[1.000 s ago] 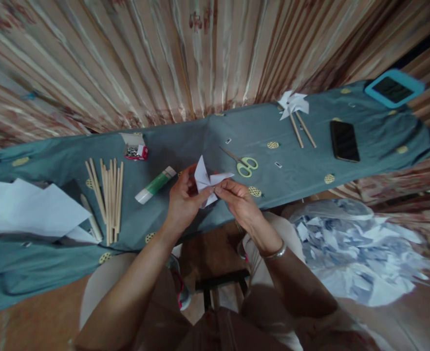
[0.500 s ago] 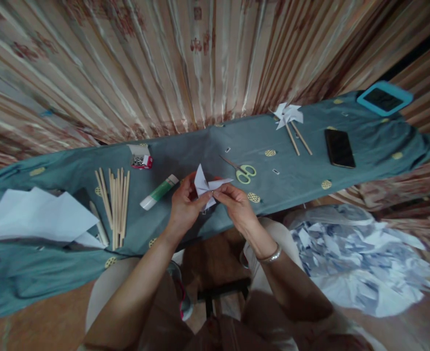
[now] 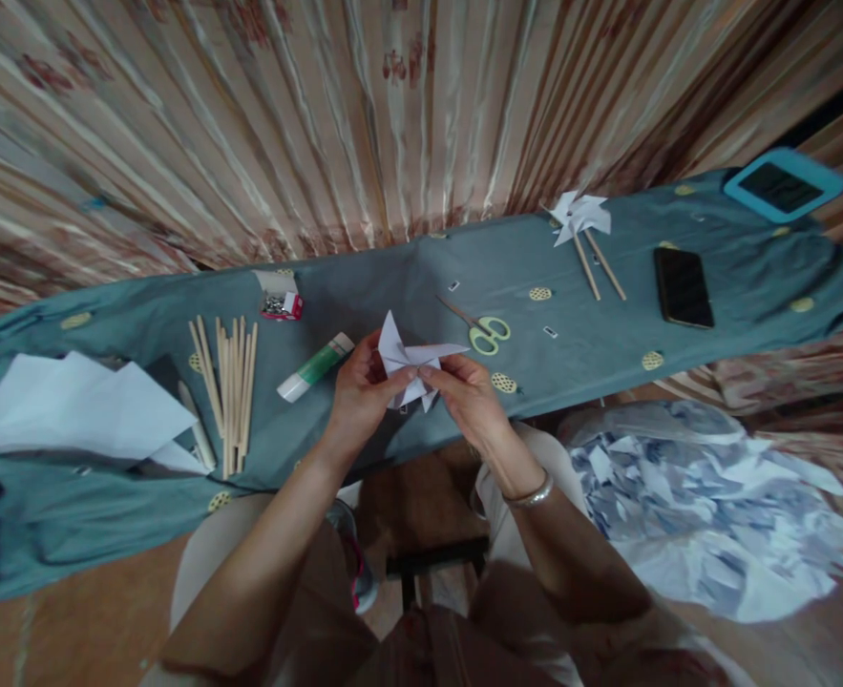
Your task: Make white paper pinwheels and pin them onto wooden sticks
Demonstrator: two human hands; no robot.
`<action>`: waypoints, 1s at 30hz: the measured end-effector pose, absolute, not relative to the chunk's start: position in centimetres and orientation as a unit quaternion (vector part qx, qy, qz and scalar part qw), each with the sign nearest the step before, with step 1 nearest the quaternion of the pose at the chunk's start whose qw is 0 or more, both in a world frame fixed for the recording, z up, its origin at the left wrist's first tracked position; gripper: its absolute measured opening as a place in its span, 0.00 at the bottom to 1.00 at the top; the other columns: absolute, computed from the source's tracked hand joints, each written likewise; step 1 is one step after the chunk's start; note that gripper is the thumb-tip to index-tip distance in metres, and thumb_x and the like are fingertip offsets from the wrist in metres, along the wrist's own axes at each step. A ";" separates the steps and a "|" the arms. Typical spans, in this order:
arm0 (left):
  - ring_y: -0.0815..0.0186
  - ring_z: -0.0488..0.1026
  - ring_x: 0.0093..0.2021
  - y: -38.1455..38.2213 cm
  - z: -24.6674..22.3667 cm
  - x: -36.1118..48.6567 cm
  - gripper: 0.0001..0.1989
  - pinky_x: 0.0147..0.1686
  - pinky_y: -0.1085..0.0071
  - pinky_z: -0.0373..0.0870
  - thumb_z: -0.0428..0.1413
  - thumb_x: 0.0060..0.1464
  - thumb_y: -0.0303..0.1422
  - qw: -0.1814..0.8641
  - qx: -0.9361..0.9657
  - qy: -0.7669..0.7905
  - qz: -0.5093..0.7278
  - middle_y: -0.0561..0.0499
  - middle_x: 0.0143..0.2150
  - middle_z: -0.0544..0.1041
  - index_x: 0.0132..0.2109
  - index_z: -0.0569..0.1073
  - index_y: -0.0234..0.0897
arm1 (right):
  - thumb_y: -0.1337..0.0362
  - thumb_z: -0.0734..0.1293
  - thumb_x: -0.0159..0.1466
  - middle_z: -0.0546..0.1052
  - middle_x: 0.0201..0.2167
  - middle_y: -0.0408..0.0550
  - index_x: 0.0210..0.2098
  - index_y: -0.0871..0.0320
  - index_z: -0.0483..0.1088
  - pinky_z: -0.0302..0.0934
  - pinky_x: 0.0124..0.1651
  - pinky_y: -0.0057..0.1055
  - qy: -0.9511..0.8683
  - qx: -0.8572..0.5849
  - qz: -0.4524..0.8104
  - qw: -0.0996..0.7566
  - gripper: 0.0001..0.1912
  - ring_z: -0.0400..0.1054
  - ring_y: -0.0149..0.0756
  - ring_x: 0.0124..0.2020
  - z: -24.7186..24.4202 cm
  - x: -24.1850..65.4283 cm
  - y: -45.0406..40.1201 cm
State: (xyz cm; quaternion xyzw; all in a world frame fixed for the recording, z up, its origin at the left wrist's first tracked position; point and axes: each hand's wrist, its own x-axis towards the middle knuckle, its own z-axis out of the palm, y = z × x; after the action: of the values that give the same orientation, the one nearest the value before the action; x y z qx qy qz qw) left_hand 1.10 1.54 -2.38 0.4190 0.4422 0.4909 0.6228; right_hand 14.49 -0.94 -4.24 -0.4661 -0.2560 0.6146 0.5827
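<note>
A white paper pinwheel (image 3: 394, 351) with folded, pointed blades is held between both hands above the near edge of the cloth-covered table. My left hand (image 3: 362, 389) grips its left side, thumb pressed toward the middle. From the right, my right hand (image 3: 470, 393) pinches it, its thumb beside the left thumb at the centre. Whatever lies under the thumbs is hidden. Just beyond the right hand are scissors (image 3: 489, 335) with light green handles. A green and white glue stick (image 3: 315, 367) lies left of my left hand.
Wooden sticks (image 3: 235, 391), white paper sheets (image 3: 77, 405) and an opened small red box of metal pins (image 3: 282, 303) are on the left. Pinwheels on sticks (image 3: 582, 218), a black phone (image 3: 683, 287) and a blue-framed device (image 3: 785, 185) lie right. A bag of paper scraps (image 3: 707, 506) stands below.
My right hand's fingers have spread further under the paper, and more folded blades show below the thumbs. The view has shifted slightly; the things on the table stay put.
</note>
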 end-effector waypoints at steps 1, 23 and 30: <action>0.65 0.76 0.33 1.5 -2.4 1.1 0.28 0.37 0.70 0.74 0.71 0.36 0.34 0.628 0.417 0.442 0.487 0.54 0.34 0.79 0.47 0.73 0.37 | 0.59 0.79 0.44 0.79 0.26 0.39 0.27 0.53 0.78 0.65 0.37 0.32 -0.254 -0.469 0.619 0.576 0.12 0.69 0.32 0.28 -4.2 14.6 -0.9; 0.69 0.70 0.27 1.4 -2.1 0.6 0.15 0.30 0.74 0.66 0.69 0.37 0.36 0.630 0.446 0.478 0.419 0.53 0.27 0.77 0.32 0.78 0.32 | 0.59 0.79 0.45 0.78 0.24 0.39 0.27 0.55 0.78 0.60 0.31 0.29 -0.285 -0.486 0.612 0.555 0.12 0.66 0.28 0.24 -5.1 15.2 -0.9; 0.69 0.70 0.27 1.6 -2.5 0.4 0.14 0.29 0.74 0.65 0.69 0.37 0.36 0.623 0.458 0.474 0.421 0.53 0.26 0.77 0.31 0.79 0.32 | 0.60 0.79 0.43 0.77 0.22 0.38 0.26 0.55 0.78 0.58 0.28 0.26 -0.280 -0.484 0.617 0.554 0.12 0.65 0.26 0.23 -4.8 15.1 -0.9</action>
State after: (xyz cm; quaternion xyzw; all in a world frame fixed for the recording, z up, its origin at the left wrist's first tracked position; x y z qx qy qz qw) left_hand 0.41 1.59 -2.46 0.4576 0.4742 0.4209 0.6233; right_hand 15.09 -0.86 -4.81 -0.4840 -0.2802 0.6168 0.5539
